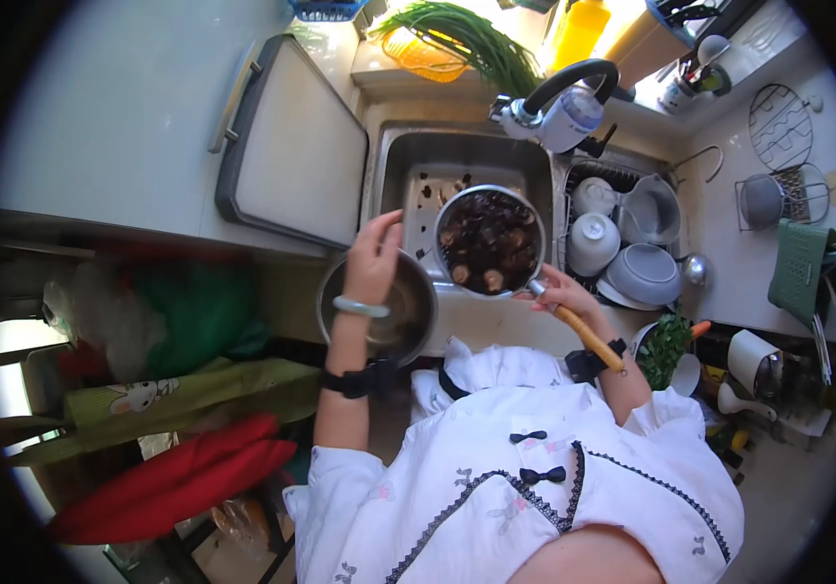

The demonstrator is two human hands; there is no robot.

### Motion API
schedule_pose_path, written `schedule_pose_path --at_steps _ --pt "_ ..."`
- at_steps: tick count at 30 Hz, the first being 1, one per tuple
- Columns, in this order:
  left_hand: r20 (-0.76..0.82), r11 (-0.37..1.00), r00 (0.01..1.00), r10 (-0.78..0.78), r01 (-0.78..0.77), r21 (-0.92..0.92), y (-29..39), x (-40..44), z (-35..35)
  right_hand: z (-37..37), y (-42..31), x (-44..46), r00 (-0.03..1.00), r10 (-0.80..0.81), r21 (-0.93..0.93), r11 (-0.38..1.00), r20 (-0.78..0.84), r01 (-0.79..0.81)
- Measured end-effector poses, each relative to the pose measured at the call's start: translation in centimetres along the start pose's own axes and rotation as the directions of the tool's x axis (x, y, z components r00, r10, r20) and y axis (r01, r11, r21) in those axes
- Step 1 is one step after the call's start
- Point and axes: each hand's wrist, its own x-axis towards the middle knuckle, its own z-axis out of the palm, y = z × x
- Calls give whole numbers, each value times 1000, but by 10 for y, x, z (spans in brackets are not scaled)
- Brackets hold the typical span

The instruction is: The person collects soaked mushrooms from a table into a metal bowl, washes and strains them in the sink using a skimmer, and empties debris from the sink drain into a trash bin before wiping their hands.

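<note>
Head view: over the sink (pixel 403 161), the right fingers (pixel 551 280) hold the pan (pixel 486 187) of dark mushrooms (pixel 491 238) beside its handle (pixel 583 336); the left fingers (pixel 389 226), loosely spread, hover by the sink's near-left corner. Likely heavy, contents soft, slippery; the handle should grip best.

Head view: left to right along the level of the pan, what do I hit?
Board → left hand → pan → white bowl → ladle → green holder.
</note>
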Motion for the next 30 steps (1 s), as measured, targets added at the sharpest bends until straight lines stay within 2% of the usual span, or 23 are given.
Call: schedule_pose_path --at_steps 2,3,5,6,8,12,15,19,21,22,24,25,26,29,30 --pt "57 977 976 -211 208 51 -47 -23 -27 3 -4 -4 1000 -10 28 1000 -25 11" --pt "62 975 974 -220 217 58 -65 -34 -35 2 -6 -4 1000 -17 29 999 -19 17" --pt "178 822 907 -382 245 513 -96 -59 -44 -5 -5 -2 999 -36 18 999 -21 36" --pt "192 745 909 -369 166 646 -97 -68 -43 -3 -7 -2 999 -27 21 999 -23 28" --pt "190 540 822 -537 162 826 -99 -85 -33 1 -13 -4 998 -36 35 999 -52 38" --pt "211 532 781 -588 177 828 -110 -104 -16 4 -17 -7 996 -50 54 997 -69 53" --pt "278 527 715 -641 147 837 -124 -107 -7 5 -19 -8 996 -47 49 998 -73 50" --pt "289 563 710 -642 181 806 -110 -101 -8 -2 -15 -9 994 -50 49 997 -99 55" --pt "326 782 748 -578 394 482 -105 -101 -8 -1 -14 -11 993 -55 64 996 -108 62" --pt "326 783 748 -578 394 482 -106 -102 -4 -4 -12 -12 993 -55 63 996 -108 62" --pt "369 920 875 -315 186 344 -108 -106 8 -8 -9 -11 993 -57 49 997 -106 63" --pt "402 900 885 -234 41 433 -109 -107 13 -7 -9 -12 993 -58 46 997 -100 62" --pt "396 899 888 -234 43 435 -109 -108 20 -6 -10 -13 993 -54 63 996 -107 61" --pt "525 821 777 -346 -21 571 -115 -106 32 -4 -10 -13 993 -54 62 996 -107 60" --pt "522 822 780 -345 -19 570 -114 -105 33 -4 -10 -14 993 -59 48 997 -105 64"
